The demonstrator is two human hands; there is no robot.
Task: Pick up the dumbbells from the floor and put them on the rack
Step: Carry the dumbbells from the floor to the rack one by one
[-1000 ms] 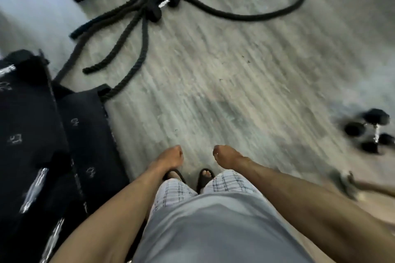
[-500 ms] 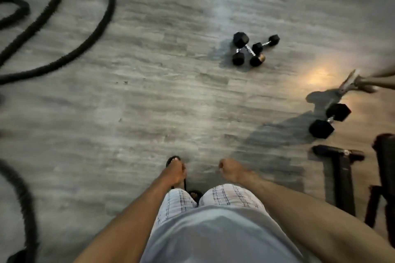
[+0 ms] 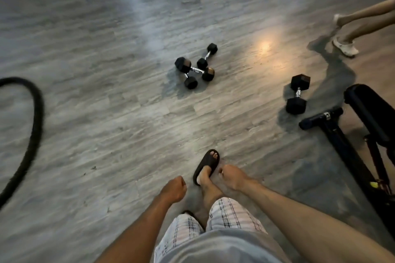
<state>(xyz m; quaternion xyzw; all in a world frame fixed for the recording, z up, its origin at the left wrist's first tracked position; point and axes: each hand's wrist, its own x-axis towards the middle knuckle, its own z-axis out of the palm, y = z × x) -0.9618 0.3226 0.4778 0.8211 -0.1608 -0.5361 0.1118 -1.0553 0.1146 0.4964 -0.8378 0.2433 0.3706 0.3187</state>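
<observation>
From the head camera, the left hand (image 3: 174, 188) and right hand (image 3: 232, 177) were each curled into a fist and held nothing. A cluster of three dumbbells (image 3: 194, 67), touching one another, lay out on the grey floor (image 3: 106, 102) ahead. A single dumbbell (image 3: 297, 94) lay apart to the right, just beside the bench's foot bar (image 3: 320, 118). A thick black rope (image 3: 34, 132) curved along the floor's left edge.

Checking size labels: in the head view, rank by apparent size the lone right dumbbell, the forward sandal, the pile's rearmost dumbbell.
1. Lone dumbbell and sandal: look alike; sandal is nearer, so unranked.
2. Rearmost dumbbell: smallest.
</observation>
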